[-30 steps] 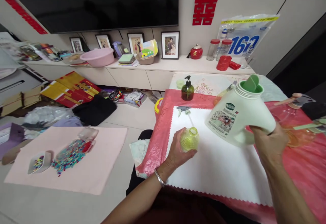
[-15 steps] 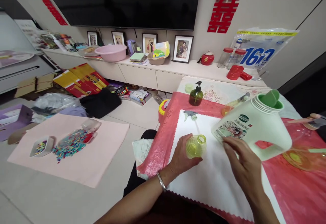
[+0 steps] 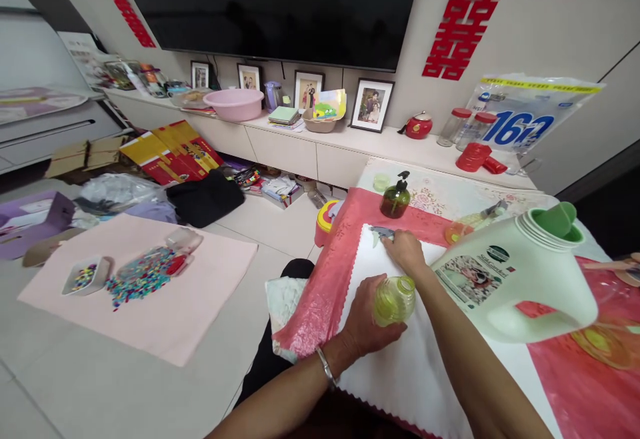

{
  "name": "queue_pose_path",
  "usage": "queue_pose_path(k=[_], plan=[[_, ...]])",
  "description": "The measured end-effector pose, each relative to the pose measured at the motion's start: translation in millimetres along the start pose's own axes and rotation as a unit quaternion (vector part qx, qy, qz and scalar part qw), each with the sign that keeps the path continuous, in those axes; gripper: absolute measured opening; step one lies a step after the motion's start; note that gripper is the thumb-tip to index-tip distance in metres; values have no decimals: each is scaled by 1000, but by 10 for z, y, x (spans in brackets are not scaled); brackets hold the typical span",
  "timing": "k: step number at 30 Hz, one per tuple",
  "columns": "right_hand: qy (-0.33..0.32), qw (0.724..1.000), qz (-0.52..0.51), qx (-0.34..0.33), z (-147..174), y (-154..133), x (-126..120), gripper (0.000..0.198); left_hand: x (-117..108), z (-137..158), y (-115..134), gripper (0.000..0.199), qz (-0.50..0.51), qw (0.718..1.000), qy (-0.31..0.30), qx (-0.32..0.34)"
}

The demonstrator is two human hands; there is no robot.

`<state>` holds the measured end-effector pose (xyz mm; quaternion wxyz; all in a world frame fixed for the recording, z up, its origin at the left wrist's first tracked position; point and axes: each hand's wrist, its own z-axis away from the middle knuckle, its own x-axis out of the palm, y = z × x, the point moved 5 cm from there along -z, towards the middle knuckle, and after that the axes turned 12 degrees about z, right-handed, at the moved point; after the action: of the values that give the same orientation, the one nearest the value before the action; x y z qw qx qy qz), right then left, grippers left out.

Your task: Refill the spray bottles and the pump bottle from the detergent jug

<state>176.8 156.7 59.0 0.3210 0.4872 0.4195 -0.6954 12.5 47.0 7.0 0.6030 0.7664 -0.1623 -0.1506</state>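
My left hand (image 3: 373, 322) is wrapped round a clear yellow-green bottle (image 3: 395, 300). The bottle is tilted and its mouth has no cap. At the far end of the white scallop-edged mat (image 3: 430, 372), my right hand (image 3: 406, 251) has its fingers closed at a grey-and-pale-green trigger spray head (image 3: 381, 232). The hand covers part of that head, and its tube cannot be seen. A large pale green jug (image 3: 520, 272) with a green cup in its neck stands right of my right forearm.
A dark green pump bottle (image 3: 395, 200) stands beyond the mat on the red cover (image 3: 325, 286). At the right lie a clear orange spray bottle (image 3: 457, 231) and another yellowish bottle (image 3: 605, 344). Small coloured pieces (image 3: 143, 279) lie on a pink sheet (image 3: 165, 339) on the floor.
My right hand has moved from beside the jug, forward and left, onto the spray head. My left hand still holds the bottle. The view has shifted slightly.
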Motion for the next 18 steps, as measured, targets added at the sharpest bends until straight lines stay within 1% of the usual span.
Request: queue_pose_path(k=[2,4,6,8,10,12,13,15,17,18], plan=[[9,999,-43,2,-8,5,-22,31,7,-3,-11,97,-10,1000,-1,2],[23,995,-99,0,20,52,-113,32,11,-4,-15,97,-15,1000,1,9],[46,984,-170,-10,97,129,-281,34,15,-7,-9,95,-16,1000,-1,20],[79,961,-263,-31,240,209,-523,39,16,-14,5,93,-20,999,-5,28],[112,925,-359,-59,445,268,-802,48,12,-25,16,94,-24,999,-7,29],[139,889,-429,-77,684,290,-1063,57,9,-36,22,95,-24,999,-9,24],[153,870,-461,-84,806,285,-1173,55,9,-39,26,95,-23,999,-11,22],[185,812,-543,-104,1035,245,-1337,45,10,-42,35,93,-21,999,-13,23],[210,751,-613,-127,1212,176,-1406,35,9,-41,46,93,-22,999,-11,26],[215,730,-634,-137,1272,134,-1404,34,8,-40,50,93,-23,999,-10,27]])
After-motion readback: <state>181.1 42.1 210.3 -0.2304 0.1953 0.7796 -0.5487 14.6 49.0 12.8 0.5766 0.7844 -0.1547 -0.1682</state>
